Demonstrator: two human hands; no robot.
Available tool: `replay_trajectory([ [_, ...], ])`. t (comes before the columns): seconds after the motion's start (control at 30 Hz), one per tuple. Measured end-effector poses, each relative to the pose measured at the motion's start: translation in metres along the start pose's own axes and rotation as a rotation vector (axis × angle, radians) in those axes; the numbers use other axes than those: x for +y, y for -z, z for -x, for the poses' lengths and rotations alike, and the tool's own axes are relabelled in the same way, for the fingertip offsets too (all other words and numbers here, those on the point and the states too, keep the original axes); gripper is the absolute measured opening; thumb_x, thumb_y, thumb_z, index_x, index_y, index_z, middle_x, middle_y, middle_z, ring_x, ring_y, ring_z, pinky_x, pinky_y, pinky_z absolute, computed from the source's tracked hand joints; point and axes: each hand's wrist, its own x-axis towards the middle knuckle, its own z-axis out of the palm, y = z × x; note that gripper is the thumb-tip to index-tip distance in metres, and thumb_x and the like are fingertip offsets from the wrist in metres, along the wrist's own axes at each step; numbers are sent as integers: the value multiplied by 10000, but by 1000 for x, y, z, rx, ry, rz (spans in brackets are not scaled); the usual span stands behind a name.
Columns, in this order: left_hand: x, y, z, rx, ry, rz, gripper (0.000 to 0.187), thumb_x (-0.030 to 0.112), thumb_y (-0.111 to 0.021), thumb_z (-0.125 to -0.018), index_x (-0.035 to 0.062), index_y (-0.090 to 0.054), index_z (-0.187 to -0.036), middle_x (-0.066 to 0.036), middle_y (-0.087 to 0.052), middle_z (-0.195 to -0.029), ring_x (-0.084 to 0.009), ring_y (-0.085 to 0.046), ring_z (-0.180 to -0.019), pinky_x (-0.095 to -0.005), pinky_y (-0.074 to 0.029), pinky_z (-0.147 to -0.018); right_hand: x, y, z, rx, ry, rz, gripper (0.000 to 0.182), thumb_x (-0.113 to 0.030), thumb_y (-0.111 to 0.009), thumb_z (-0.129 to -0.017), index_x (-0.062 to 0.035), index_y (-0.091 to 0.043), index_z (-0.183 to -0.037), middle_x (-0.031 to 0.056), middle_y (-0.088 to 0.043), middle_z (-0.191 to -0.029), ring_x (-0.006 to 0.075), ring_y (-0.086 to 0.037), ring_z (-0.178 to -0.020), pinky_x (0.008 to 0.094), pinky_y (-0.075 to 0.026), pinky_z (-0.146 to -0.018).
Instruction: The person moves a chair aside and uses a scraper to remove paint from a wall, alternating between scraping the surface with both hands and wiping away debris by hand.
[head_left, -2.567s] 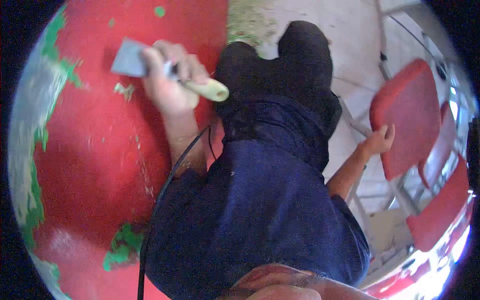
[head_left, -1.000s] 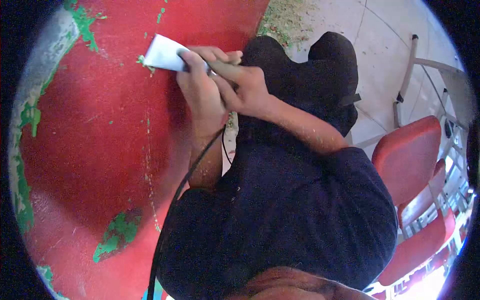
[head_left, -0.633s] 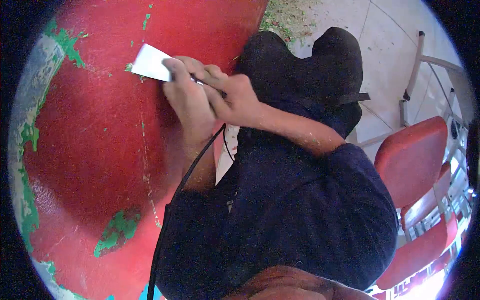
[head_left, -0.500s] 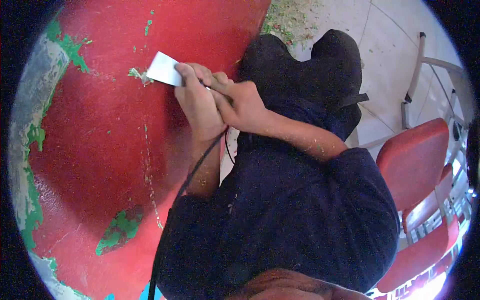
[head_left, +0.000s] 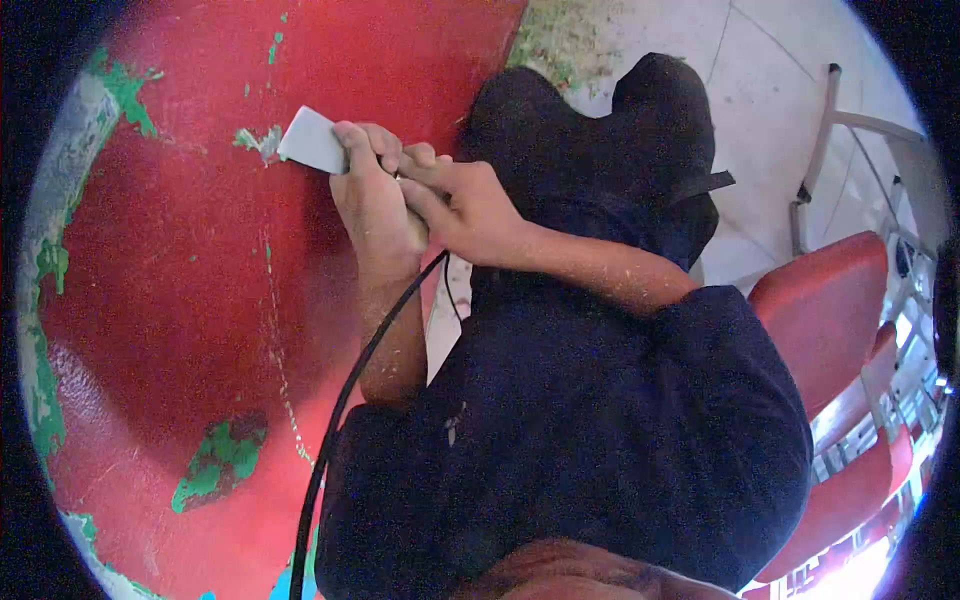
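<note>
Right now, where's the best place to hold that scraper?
Probably by the end hidden in the left hand and right hand, coming from the person's right. The scraper points its broad, flat blade left, edge towards the chipped patch, so stay clear of that edge.

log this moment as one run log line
left hand: on scraper | right hand: also on scraper, against left | blade: edge at pale flakes | below: red painted surface
</note>
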Motion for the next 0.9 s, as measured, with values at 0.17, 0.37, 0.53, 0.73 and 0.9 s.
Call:
replay_trajectory([
  [0.17,-5,12,5,-45,-33,38,389,421,-334,-982,108,-362,-752,-15,-345,-681,-202,-472,-617,-425,-480,-639,-3,2,8,-67,-14,-70,247,-221,-540,-873,-47,-624,-1026,207,-595,-751,375,-615,-680,427,-496,-612],
  [0.37,-6,27,-1,-272,-196,20,418,414,-291,-991,67,-406,-789,-39,-416,-725,-189,-501,-684,-439,-489,-700,-11,19,2,-163,92,-63,251,-208,-511,-916,-1,-605,-1022,140,-544,-676,184,-524,-583,346,-466,-603],
  [0.53,2,32,-22,-658,-385,-298,519,483,-247,-976,35,-481,-858,-127,-556,-884,-219,-549,-787,-397,-465,-829,-29,74,-21,-359,212,129,246,-273,-479,-933,-35,-539,-958,213,-558,-732,399,-576,-689,435,-466,-602],
  [0.73,44,7,-25,-279,-1493,-1395,510,501,-439,-916,54,-585,-1114,-142,-555,-1221,-343,-442,-1231,-536,-261,-1049,-28,197,-44,-317,16,254,285,-133,-528,-879,4,-586,-1122,181,-631,-810,217,-603,-620,329,-477,-618],
  [0.9,26,45,-29,783,-1444,-2277,437,449,-545,-883,173,-574,-1221,-13,-538,-1291,-302,-398,-1280,-564,-82,-1101,1,230,-65,-180,-147,241,355,-189,-474,-913,30,-564,-1177,20,-536,-604,67,-470,-482,224,-375,-449],
])
